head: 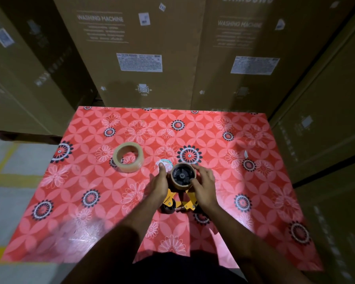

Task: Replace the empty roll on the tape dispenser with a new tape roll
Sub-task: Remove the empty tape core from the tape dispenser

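Note:
A yellow and black tape dispenser lies on the red flowered table, in front of me. Its black hub carries an empty brown cardboard roll. My left hand grips the roll's left side, thumb pointing away from me. My right hand holds the roll's right side, fingertips on its rim. A new roll of clear tape lies flat on the table, to the left of and beyond my hands. A small round white sticker-like thing shows just beyond my left thumb.
Tall cardboard washing machine boxes stand right behind the table and along the right side. A small white scrap lies at the table's right. Grey floor with yellow lines is at the left.

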### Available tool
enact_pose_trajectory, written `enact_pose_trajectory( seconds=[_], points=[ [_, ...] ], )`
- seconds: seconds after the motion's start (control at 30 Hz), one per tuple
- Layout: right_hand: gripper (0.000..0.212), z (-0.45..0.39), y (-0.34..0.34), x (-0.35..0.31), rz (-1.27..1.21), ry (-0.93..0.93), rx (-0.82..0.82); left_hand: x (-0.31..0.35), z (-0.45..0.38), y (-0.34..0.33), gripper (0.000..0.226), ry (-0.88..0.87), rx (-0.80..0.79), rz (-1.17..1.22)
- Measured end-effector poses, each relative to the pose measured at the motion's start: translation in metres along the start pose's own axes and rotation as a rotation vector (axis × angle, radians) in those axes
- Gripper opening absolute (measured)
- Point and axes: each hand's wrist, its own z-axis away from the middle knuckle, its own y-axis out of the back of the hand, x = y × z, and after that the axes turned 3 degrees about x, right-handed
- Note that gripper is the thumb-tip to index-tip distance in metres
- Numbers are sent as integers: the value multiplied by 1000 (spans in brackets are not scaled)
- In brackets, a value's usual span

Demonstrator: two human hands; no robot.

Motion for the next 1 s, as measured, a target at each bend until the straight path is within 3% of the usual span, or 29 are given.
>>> enact_pose_trajectory(
  seconds=[0.1,0.23,0.4,0.6,0.8,0.93,1.0],
  points=[
    [51,-1,1,-2,35,12,39,-6,-7,-2,136,28,6,31],
    [34,0,0,1,-9,-10,12,1,2,1,136,-7,-18,19],
    [53,-4,0,1,82,29,-2,0,5,3,136,2,-14,0],
    [40,2,1,-2,-3,-18,-1,10,20,8,141,-67,-4,1],
    [65,1,3,-4,76,27,-19,-4,1,-1,125,-96,-28,-25],
    [43,0,-1,7,-7,-20,11,-8,-8,-5,123,-90,-17,-14],
    [47,-3,-1,7,14,-28,-27,-5,-5,-3,127,-97,-14,-28]
  ],
)
